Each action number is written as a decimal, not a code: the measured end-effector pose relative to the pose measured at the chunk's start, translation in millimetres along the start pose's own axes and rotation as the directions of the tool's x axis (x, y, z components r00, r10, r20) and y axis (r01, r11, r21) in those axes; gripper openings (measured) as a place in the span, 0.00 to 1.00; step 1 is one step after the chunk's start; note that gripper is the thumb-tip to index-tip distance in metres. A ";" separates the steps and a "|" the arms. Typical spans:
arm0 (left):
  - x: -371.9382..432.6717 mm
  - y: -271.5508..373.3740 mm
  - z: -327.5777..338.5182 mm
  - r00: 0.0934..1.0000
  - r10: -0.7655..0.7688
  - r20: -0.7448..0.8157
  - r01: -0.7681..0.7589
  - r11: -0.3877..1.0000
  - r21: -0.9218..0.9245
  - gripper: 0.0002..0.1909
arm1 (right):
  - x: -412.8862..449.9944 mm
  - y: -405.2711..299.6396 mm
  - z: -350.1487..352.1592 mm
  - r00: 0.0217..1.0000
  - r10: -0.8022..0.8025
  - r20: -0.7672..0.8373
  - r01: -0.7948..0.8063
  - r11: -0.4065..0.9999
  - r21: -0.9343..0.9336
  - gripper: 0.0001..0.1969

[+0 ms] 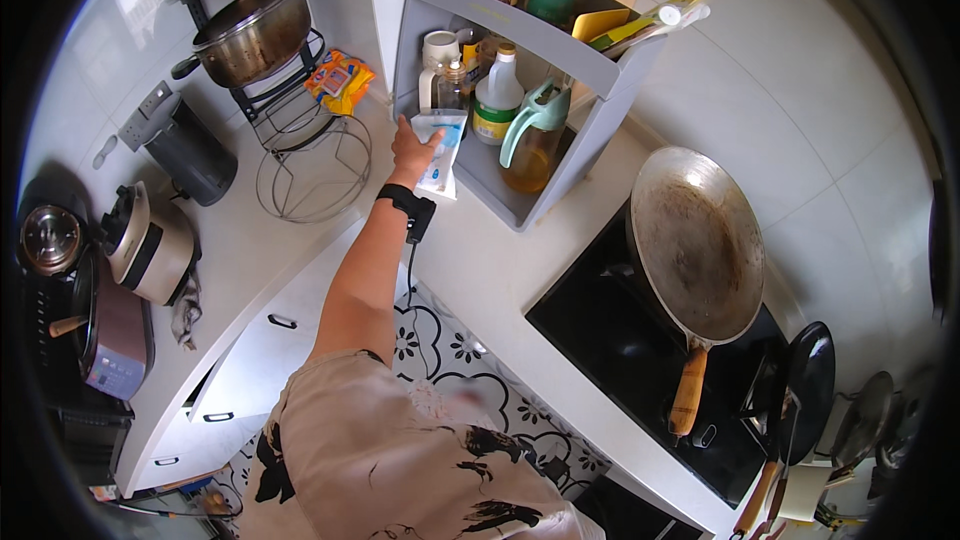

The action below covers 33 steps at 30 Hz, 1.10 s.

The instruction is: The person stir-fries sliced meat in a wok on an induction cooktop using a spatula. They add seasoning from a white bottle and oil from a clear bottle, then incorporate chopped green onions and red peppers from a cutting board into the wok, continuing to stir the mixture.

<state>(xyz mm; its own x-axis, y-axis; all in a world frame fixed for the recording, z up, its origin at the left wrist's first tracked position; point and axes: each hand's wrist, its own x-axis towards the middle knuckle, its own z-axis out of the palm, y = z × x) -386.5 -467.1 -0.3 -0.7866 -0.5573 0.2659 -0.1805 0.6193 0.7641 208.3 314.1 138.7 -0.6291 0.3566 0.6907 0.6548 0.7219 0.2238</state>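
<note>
My left hand (414, 152) grips a white plastic packet (441, 181) with blue print, the thumb across its front. The packet stands upright at the open front of a grey countertop rack (517, 214). Behind it inside the rack is a glass pump bottle (453, 94). Further right stand a white jug-shaped bottle (498, 94) with a green and yellow label and an oil pourer (534, 139) with a mint-green handle. A black band (395, 197) with a cabled device sits on my left wrist. My right hand is out of view.
A wok (697, 247) with a wooden handle rests on the black cooktop (600, 315) to the right. On the left counter are a wire rack (315, 172), an orange packet (339, 82), a dark kettle (191, 150) and a rice cooker (112, 337). A white drawer (259, 360) protrudes below.
</note>
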 end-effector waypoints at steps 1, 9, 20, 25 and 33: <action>10.4 -11.5 7.7 0.993 -0.095 0.071 0.105 0.982 -0.159 0.51 | -8.9 7.5 3.8 1.000 -0.012 -0.012 0.012 1.000 -0.022 0.27; 20.6 -34.8 0.9 0.984 -0.048 0.171 0.102 0.939 -0.329 0.09 | -19.7 -27.0 -31.6 0.991 0.075 -0.112 -0.079 0.996 -0.033 0.29; 44.0 -8.8 -8.0 0.969 0.105 0.223 -0.082 0.990 -0.113 0.15 | -5.7 -86.1 -101.3 0.953 0.243 -0.180 -0.236 0.970 0.060 0.29; 86.4 -1.5 2.0 0.981 0.194 0.025 -0.163 0.881 -0.444 0.20 | 8.8 -112.4 -119.2 0.940 0.288 -0.183 -0.272 0.956 0.111 0.28; 90.8 43.4 -2.2 0.866 0.014 0.500 0.413 0.544 -0.731 0.16 | 10.1 -139.8 -143.0 0.896 0.430 -0.114 -0.399 0.890 0.222 0.28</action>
<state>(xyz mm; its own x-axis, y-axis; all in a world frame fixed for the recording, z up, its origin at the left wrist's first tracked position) -464.4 -492.1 58.3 -0.9789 -0.1973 -0.0527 0.0086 -0.2976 0.9547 170.2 132.0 212.7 -0.2346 0.5622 0.7930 0.7404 0.6320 -0.2289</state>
